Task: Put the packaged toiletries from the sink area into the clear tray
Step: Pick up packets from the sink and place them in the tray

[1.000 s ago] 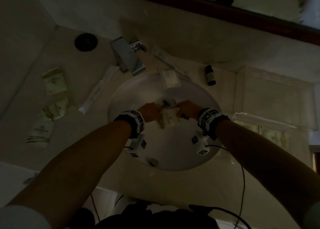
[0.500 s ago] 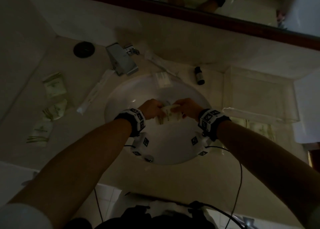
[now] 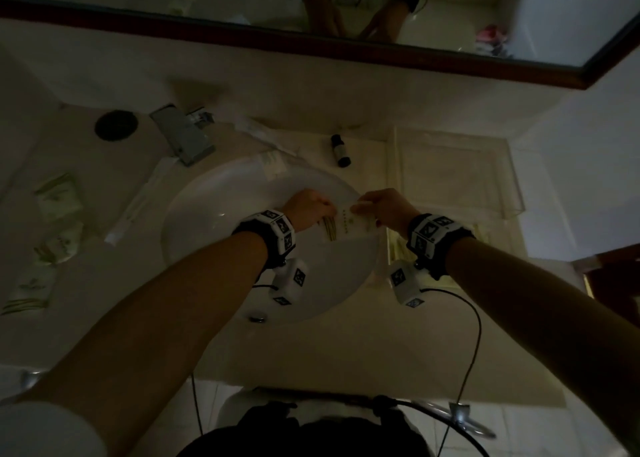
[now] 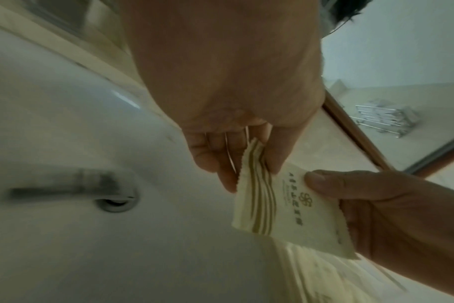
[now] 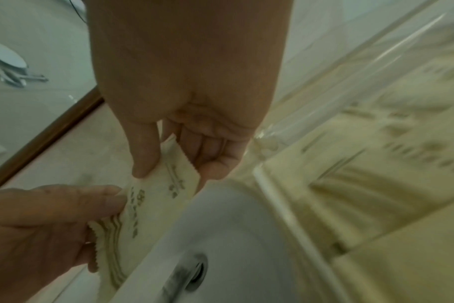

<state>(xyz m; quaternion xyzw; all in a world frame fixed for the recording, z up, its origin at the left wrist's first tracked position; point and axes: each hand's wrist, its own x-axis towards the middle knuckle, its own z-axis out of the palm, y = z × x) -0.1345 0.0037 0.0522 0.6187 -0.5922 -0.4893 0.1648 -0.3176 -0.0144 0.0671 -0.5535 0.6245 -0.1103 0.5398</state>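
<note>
A cream sachet with olive stripes (image 3: 346, 224) hangs over the right side of the white sink bowl (image 3: 214, 214), held flat between both hands. My left hand (image 3: 311, 209) pinches its striped end (image 4: 257, 170). My right hand (image 3: 381, 207) pinches the printed end (image 5: 174, 180) between thumb and fingers. The clear tray (image 3: 453, 176) stands on the counter just right of the sink, close to my right hand. More striped sachets (image 3: 59, 197) lie on the counter at the left. A small white packet (image 3: 272, 165) rests on the sink's back rim.
The faucet (image 3: 187, 138) stands behind the sink, with a black round disc (image 3: 116, 124) to its left and a small dark bottle (image 3: 341, 150) to its right. A long wrapped stick (image 3: 138, 203) lies left of the bowl. The mirror frame (image 3: 311, 44) runs above.
Both hands have lifted the sachet out of the sink bowl and carried it right, toward the tray. The camera view has shifted upward.
</note>
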